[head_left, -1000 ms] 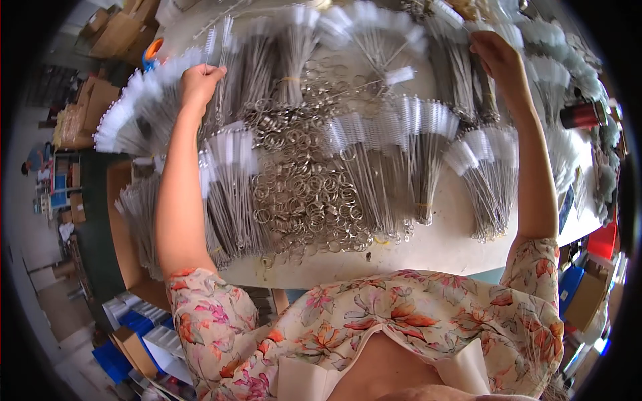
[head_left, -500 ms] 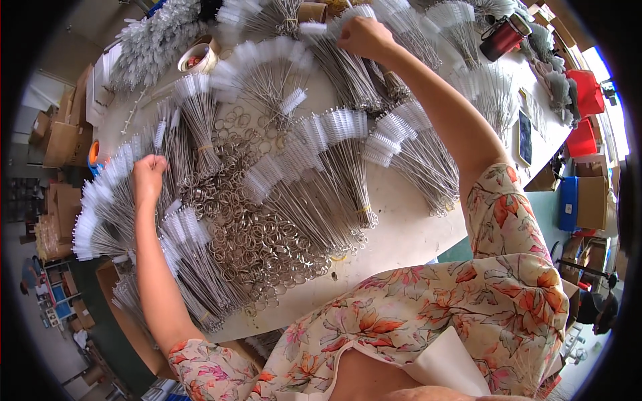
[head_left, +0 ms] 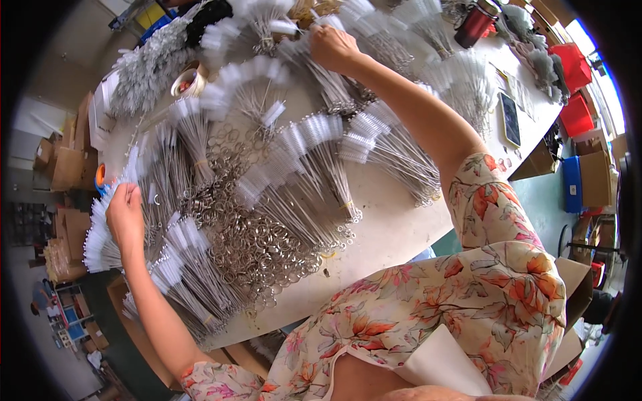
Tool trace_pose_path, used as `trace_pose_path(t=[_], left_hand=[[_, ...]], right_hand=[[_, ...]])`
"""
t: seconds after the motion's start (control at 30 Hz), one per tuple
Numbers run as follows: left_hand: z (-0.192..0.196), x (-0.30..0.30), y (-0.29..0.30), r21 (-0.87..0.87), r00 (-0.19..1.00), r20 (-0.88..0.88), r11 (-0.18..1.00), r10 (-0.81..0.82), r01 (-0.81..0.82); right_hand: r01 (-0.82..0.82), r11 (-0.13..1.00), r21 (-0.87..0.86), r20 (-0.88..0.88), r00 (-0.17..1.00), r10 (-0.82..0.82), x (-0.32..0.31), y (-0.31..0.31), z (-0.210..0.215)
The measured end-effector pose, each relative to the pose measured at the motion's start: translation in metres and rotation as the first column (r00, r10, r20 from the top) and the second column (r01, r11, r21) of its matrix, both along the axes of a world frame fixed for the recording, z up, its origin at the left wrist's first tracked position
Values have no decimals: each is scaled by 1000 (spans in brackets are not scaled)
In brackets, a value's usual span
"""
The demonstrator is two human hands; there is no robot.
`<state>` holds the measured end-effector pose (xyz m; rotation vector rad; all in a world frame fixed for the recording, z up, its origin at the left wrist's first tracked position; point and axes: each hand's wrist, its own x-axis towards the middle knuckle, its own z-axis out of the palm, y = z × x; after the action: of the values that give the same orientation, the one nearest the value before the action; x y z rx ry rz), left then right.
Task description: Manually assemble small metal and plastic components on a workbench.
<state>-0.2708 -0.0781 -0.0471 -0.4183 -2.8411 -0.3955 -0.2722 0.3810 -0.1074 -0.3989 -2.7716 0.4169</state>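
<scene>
Wire tube brushes with white bristle heads lie in bundles and fans over a pale table. At the table's left side my left hand point(head_left: 126, 212) is closed in a pinch, with a brush head point(head_left: 132, 162) rising just above its fingers. Beside it are a fan of brushes point(head_left: 100, 237) and a standing bundle point(head_left: 190, 117). My right hand point(head_left: 332, 48) reaches to the far side, its fingers closed at a brush bundle point(head_left: 328, 83); a white bristle head point(head_left: 330, 23) shows at the fingers. The fingertips are partly hidden. Loose metal rings point(head_left: 261, 250) form a heap mid-table.
More brush bundles point(head_left: 301, 187) lie near the front edge. A tub point(head_left: 187, 81), a red flask point(head_left: 477, 23) and a phone point(head_left: 509, 119) stand or lie farther off. Orange-handled scissors point(head_left: 100, 177) are by the left edge. Cardboard boxes point(head_left: 70, 160) and red bins point(head_left: 575, 113) surround the table.
My left hand has moved down and left, toward the brush fan at the table's edge. My right hand stays at the far bundle. The whole view has shifted slightly.
</scene>
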Motion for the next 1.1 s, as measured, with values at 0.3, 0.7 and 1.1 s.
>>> trace_pose_path(t=[0.3,0.7,1.1], left_hand=[[23,135,-3,547,960,279,823,-9,-151],[-32,215,12,855,878,465,316,-112,-412],[-4,203,165,922,886,2,344,-463,177]], right_hand=[[47,999,5,-514,857,-37,3,137,26],[189,976,108,-58,981,-184,22,141,7],[-646,-75,-759,-633,708,312,178,-118,69]])
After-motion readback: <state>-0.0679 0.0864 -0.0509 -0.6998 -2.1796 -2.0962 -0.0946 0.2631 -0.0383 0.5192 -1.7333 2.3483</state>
